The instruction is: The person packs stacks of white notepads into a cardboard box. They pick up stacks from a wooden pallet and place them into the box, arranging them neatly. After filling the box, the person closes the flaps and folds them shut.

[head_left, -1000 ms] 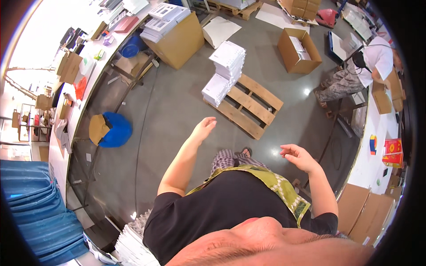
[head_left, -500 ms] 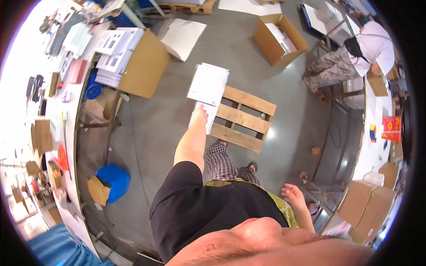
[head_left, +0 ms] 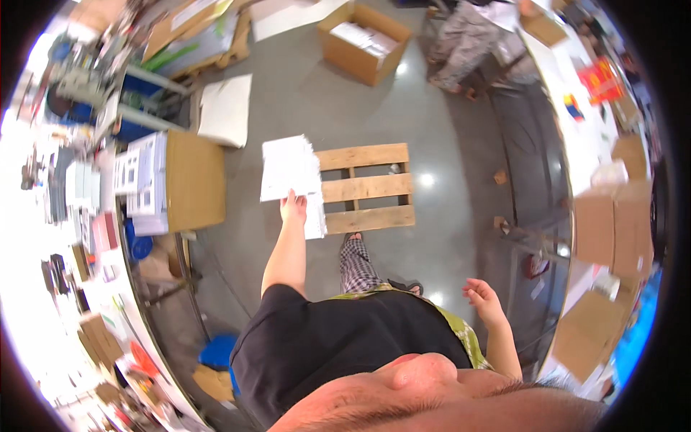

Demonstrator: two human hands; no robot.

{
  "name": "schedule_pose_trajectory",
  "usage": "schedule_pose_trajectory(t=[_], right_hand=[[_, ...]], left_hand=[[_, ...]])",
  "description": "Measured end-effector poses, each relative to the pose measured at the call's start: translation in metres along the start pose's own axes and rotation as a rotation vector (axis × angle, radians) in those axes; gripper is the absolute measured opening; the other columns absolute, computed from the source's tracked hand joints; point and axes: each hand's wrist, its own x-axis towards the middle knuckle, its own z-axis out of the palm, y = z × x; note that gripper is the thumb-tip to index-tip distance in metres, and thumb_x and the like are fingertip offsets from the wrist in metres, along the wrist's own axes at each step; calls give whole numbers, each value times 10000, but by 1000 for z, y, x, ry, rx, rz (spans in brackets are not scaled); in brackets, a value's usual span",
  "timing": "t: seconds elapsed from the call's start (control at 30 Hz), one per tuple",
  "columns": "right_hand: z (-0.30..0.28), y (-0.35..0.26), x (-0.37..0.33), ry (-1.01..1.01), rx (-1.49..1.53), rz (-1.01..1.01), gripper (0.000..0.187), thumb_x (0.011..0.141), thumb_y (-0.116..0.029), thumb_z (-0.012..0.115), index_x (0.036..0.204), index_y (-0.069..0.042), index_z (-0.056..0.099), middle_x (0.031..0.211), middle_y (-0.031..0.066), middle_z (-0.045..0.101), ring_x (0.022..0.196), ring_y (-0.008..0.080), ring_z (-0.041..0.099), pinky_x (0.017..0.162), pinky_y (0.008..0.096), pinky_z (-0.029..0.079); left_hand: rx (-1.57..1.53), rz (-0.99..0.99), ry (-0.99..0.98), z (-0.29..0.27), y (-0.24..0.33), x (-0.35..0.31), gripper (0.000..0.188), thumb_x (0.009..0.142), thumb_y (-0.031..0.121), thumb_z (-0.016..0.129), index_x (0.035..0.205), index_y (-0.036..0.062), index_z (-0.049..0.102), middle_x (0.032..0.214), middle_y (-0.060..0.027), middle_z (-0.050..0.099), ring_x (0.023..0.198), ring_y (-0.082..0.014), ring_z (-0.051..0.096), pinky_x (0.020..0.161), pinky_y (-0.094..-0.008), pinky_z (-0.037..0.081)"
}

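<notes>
My left hand reaches forward with its fingers at the near edge of a stack of white printed sheets. The fingers are closed on that edge; how many sheets they pinch I cannot tell. A second part of the white stack shows to the right of the hand, nearer to me. The sheets lie at the left end of a wooden pallet on the floor. Out to the right, my right hand hangs in the air with loosely bent fingers apart, holding nothing.
A cardboard box holding white sheets stands ahead. At left, another carton sits beside stacked printed sheets near a long cluttered table. Brown cartons crowd the right-hand table. A co-worker's patterned trousers show at far right.
My view has turned, so pallet and sheets appear shifted left. My left hand has moved from the nearer part of the stack to the near edge of the farther part. The right hand stays raised and free.
</notes>
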Motion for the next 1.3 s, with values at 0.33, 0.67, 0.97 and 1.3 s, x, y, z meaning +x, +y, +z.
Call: schedule_pose_trajectory(t=[0.33, 0.67, 0.97, 1.3], right_hand=[[-53, 85, -50, 619, -211, -482, 887, 816, -239, 786, 1534, -146, 273, 1468, 126, 439, 1281, 248, 510, 986, 403, 477], [-97, 231, -246, 1012, -193, -613, 296, 862, -15, 694, 1152, -31, 636, 979, 84, 709, 863, 181, 667, 781, 324, 527], [-195, 298, -333, 1623, -204, -719, 222, 872, -36, 701, 1084, -2, 642, 891, 61, 697, 753, 141, 640, 680, 284, 502], [-416, 341, -396, 2021, -58, -654, 333, 929, -134, 696, 1193, 40, 589, 1117, 81, 661, 990, 140, 608, 870, 288, 488]], left_hand=[[1091, -148, -1306, 158, -150, -218, 421, 891, -25, 654, 1297, 12, 551, 1235, -70, 642, 1119, -180, 611, 970, -346, 490], [1178, -227, -2681, 196, -376, -514, 242, 828, 5, 737, 1063, 35, 691, 1015, -102, 706, 929, -227, 664, 848, -327, 512], [716, 455, -3212, 269, -500, -648, 605, 802, 175, 773, 1346, 79, 526, 1112, -149, 656, 1004, -359, 626, 857, -440, 515], [842, 931, -3066, 401, -638, -756, 470, 806, 94, 709, 1266, 90, 608, 1094, -130, 656, 1051, -344, 603, 912, -443, 483]])
